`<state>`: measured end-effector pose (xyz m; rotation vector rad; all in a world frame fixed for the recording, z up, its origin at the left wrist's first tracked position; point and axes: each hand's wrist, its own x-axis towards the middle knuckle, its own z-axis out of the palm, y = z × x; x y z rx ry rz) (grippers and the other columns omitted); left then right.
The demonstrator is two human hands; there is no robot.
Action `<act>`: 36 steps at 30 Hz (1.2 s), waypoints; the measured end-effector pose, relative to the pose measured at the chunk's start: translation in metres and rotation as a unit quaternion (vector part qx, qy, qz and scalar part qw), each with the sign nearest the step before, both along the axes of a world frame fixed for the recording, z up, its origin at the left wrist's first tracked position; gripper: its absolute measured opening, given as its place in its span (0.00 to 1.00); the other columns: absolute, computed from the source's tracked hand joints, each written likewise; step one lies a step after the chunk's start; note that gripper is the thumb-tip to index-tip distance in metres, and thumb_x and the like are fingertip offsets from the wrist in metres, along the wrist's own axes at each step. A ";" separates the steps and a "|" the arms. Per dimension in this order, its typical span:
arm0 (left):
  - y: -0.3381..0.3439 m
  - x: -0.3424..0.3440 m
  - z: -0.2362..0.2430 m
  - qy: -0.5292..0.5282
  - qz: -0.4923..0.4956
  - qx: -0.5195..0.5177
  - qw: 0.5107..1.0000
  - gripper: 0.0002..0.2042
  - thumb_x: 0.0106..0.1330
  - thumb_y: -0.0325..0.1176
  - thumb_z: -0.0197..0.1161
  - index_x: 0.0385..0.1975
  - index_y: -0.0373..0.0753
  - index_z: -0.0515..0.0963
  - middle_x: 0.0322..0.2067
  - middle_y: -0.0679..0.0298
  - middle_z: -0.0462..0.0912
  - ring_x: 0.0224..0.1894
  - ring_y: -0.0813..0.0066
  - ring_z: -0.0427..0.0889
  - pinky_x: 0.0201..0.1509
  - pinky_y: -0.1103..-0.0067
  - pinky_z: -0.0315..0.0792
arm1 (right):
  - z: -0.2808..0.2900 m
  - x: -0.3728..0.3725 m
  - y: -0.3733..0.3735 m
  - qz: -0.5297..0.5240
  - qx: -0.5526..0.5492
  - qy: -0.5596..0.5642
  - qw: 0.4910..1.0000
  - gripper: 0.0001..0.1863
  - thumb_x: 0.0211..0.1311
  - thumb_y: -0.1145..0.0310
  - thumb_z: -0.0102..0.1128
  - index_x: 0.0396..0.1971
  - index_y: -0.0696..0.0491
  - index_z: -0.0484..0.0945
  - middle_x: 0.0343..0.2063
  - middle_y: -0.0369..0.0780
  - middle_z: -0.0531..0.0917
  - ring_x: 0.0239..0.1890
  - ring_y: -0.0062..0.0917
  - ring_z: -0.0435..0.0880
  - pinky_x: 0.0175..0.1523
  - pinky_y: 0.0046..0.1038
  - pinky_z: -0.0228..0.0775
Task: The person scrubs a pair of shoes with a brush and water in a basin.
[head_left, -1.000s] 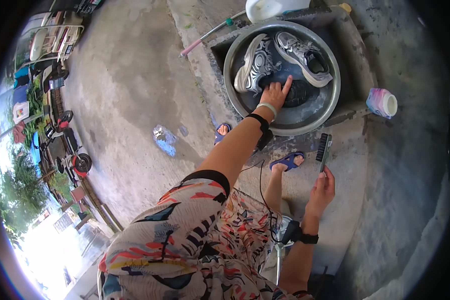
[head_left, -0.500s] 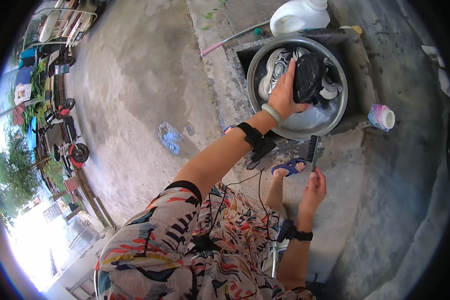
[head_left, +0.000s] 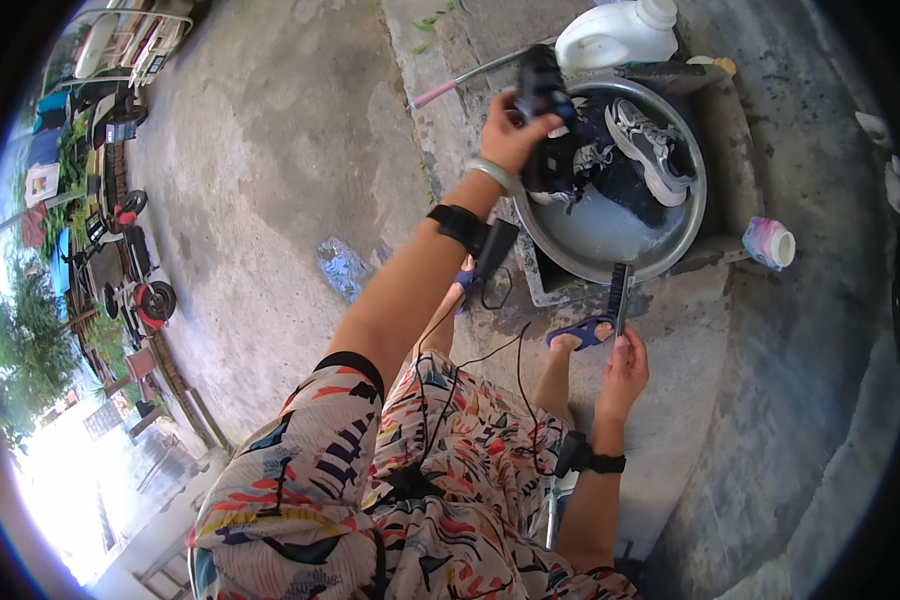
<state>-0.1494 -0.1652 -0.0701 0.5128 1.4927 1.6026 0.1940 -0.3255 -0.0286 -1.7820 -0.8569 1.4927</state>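
**Dark shoe [head_left: 541,82] in my left grip [head_left: 507,138], brush [head_left: 621,300] in my right grip [head_left: 622,378]**

The shoe is blurred, so I can't make out its sole or opening; my thumb and fingers cover its near end. It is up over the far left rim of the metal basin [head_left: 697,170], hiding that stretch of edge. Just below it, more dark material hangs or lies inside the basin, and I can't tell where one piece ends and the next begins. A grey-and-white sneaker [head_left: 650,150] shows clearly on the right; a second pale, patterned one [head_left: 592,158] is mostly covered. A dark form [head_left: 630,195] sits low in the cloudy water [head_left: 610,238], its outline unclear.

My left arm stretches far, elbow nearly straight, a pale bangle [head_left: 494,174] at the wrist and a black strap [head_left: 457,229] behind it. My right forearm points away from me, near my body, fingertips pinched on the brush handle, bristles facing left. My left forearm hides most of my left foot; the white jug [head_left: 620,38] meets the far edge of view.
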 end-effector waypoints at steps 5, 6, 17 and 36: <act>-0.013 -0.075 -0.042 -0.289 0.020 -0.075 0.954 0.23 0.62 0.46 0.62 0.52 0.36 0.74 0.42 0.58 0.85 0.42 0.62 0.85 0.52 0.67 0.79 | -0.002 -0.002 0.008 0.001 -0.017 -0.001 1.000 0.15 0.69 0.70 0.59 0.53 0.56 0.79 0.25 0.25 0.72 0.22 0.06 0.62 0.24 0.14 0.51; -0.020 -0.092 -0.053 -0.293 0.016 -0.074 0.953 0.21 0.64 0.46 0.60 0.50 0.37 0.77 0.41 0.59 0.86 0.42 0.62 0.86 0.53 0.67 0.79 | -0.002 -0.005 0.008 0.009 -0.024 0.006 1.000 0.16 0.69 0.73 0.58 0.54 0.57 0.79 0.28 0.25 0.76 0.24 0.06 0.63 0.27 0.14 0.53; -0.028 -0.124 -0.115 -0.151 0.014 -0.067 0.986 0.18 0.67 0.35 0.61 0.54 0.37 0.75 0.39 0.65 0.81 0.40 0.72 0.80 0.47 0.76 0.76 | -0.010 -0.019 0.017 -0.015 -0.032 -0.005 0.999 0.16 0.69 0.72 0.58 0.54 0.57 0.78 0.28 0.25 0.75 0.24 0.07 0.63 0.26 0.14 0.53; -0.027 -0.136 -0.129 -0.145 0.065 -0.142 0.977 0.19 0.68 0.39 0.66 0.55 0.39 0.79 0.38 0.71 0.81 0.35 0.81 0.74 0.37 0.83 0.70 | -0.022 -0.025 0.018 -0.060 -0.045 0.001 0.997 0.15 0.69 0.68 0.60 0.53 0.55 0.79 0.24 0.24 0.72 0.22 0.07 0.61 0.25 0.14 0.48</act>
